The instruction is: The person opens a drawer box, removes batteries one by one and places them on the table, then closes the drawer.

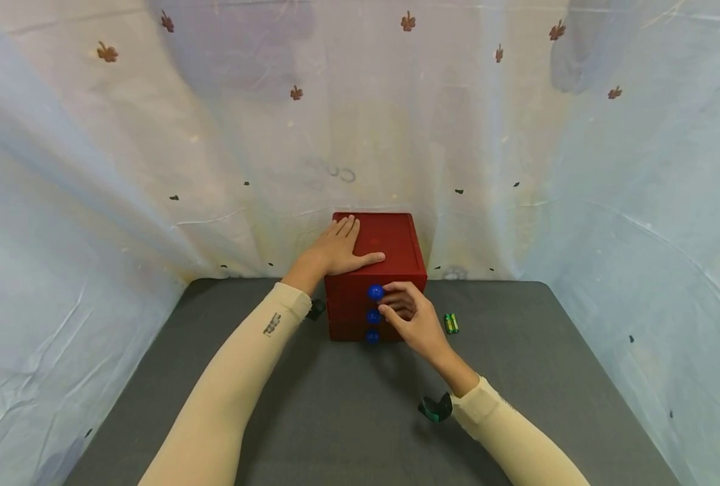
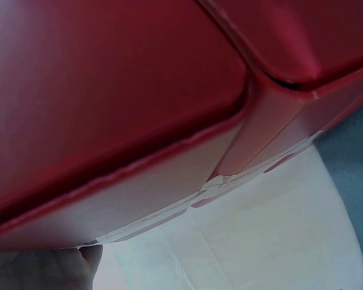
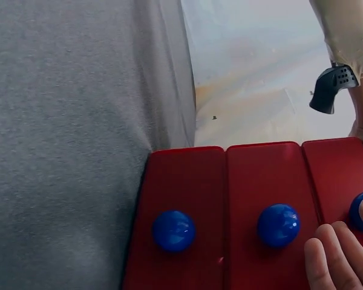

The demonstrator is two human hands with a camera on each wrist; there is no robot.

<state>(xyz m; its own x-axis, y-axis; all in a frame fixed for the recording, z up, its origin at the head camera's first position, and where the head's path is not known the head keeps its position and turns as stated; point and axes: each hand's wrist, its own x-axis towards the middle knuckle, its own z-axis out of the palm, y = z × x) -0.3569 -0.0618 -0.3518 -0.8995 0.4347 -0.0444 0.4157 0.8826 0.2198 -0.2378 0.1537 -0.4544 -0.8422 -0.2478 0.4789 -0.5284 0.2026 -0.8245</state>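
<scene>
A red drawer box [image 1: 390, 243] stands on the grey table, with three blue knobs down its front. My left hand [image 1: 338, 251] rests flat on the box's top, fingers spread and thumb out to the right. In the left wrist view, the red box's panels [image 2: 109, 90] fill much of the picture. My right hand [image 1: 417, 320] is at the front, its fingers loosely bent beside the top blue knob [image 1: 375, 292]. Thumb and index finger stand apart there. The middle knob [image 3: 278, 225] and bottom knob [image 3: 173, 231] are untouched in the right wrist view.
Two green batteries [image 1: 451, 323] lie side by side on the grey table [image 1: 360, 418], right of the box. A pale patterned curtain [image 1: 360, 135] hangs behind and at both sides. Each wrist carries a dark camera, such as the right one [image 1: 435, 408].
</scene>
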